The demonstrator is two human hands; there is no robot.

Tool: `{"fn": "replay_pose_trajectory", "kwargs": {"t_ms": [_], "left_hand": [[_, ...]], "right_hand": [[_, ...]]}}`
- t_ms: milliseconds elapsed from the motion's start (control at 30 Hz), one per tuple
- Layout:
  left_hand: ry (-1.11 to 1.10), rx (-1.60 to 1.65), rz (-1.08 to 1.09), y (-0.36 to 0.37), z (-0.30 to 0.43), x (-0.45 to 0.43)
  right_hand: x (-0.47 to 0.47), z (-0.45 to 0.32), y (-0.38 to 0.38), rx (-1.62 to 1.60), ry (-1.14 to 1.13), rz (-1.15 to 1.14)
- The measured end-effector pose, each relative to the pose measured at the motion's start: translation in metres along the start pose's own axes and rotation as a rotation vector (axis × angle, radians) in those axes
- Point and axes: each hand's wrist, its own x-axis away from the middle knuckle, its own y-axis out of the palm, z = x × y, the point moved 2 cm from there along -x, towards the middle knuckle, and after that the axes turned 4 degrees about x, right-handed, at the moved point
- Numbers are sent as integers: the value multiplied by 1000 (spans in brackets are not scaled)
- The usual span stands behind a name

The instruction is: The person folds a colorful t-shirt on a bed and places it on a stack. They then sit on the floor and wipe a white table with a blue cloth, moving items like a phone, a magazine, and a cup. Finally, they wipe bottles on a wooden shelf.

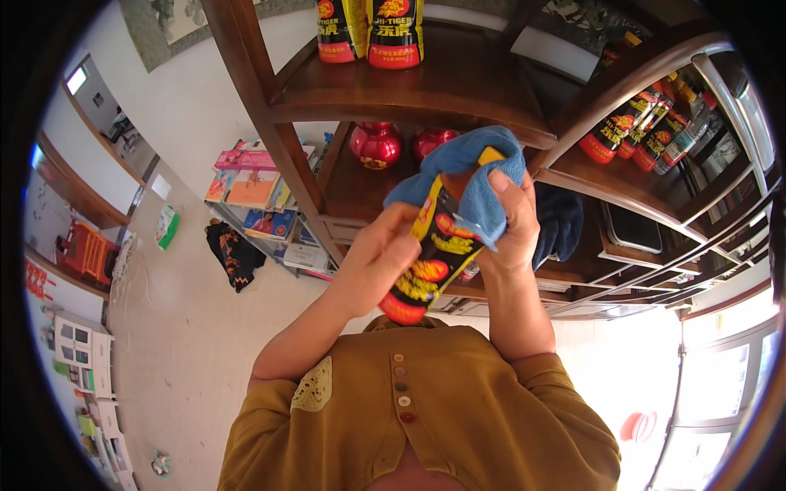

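A Hi-Tiger drink bottle (437, 258) with a black, yellow and red wrapper is tilted in front of my chest, its red base toward me. My left hand (387, 258) grips the bottle's side around the middle. Around its neck and upper side, my right hand (514, 215) presses a blue cloth (485, 199). Part of the yellow cap shows through a fold. The cloth's far end drapes toward the shelf behind the bottle.
Two similar bottles (396, 37) stand on the upper level of a dark wooden shelf unit (454, 92). Red glossy vases (376, 146) sit below them. More bottles (620, 126) fill a right compartment, above a dark blue cloth (560, 224). Books (252, 184) are stacked on a left rack.
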Motion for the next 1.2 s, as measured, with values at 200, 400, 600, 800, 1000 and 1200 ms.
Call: {"fn": "replay_pose_trajectory", "kwargs": {"t_ms": [200, 400, 600, 800, 1000, 1200], "left_hand": [[160, -467, 87, 8, 3, -1], [202, 42, 86, 12, 5, -3], [196, 97, 120, 1, 9, -1], [354, 128, 239, 1, 18, -1], [454, 151, 231, -4, 26, -5], [608, -107, 245, -16, 24, -14]], "right_hand": [[1, -2, 16, 180, -17, 44], [9, 21, 20, 223, -114, -41], [31, 38, 16, 483, -115, -138], [45, 60, 1, 620, -151, -199], [55, 62, -4, 530, 49, -206], [59, 68, 1, 14, 453, -28]]}}
